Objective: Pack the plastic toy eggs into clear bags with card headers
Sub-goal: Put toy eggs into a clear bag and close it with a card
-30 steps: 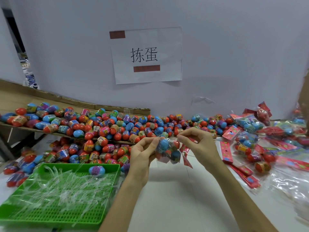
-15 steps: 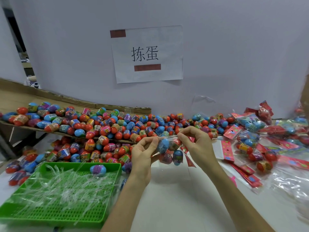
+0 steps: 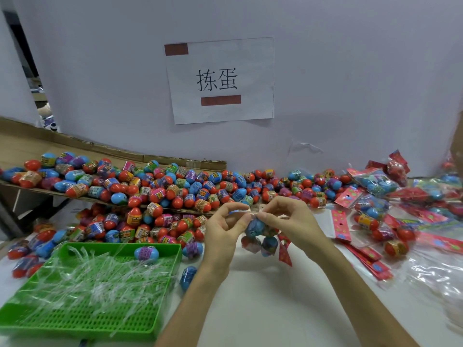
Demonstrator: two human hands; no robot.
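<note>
**Seal the bag mouth flat and square**

Nearest you, the green tray point(image 3: 120, 244) holds clear strips point(image 3: 95, 284) and one stray egg point(image 3: 146, 253). Above the table, your left hand point(image 3: 225, 229) and right hand point(image 3: 288, 221) each pinch the mouth of the clear bag point(image 3: 260, 236) between thumb and forefinger, tips almost meeting. The bag hangs clear of the table with several eggs inside, and a red card header point(image 3: 285, 251) dangles at its right side.

This looks like the closing step. Let the eggs' weight pull the film straight, then press from the middle outward so no crease is trapped. Line up the header's edge with the mouth. Beyond lie the loose eggs point(image 3: 155, 194), and far right the finished bags point(image 3: 375, 184).
</note>
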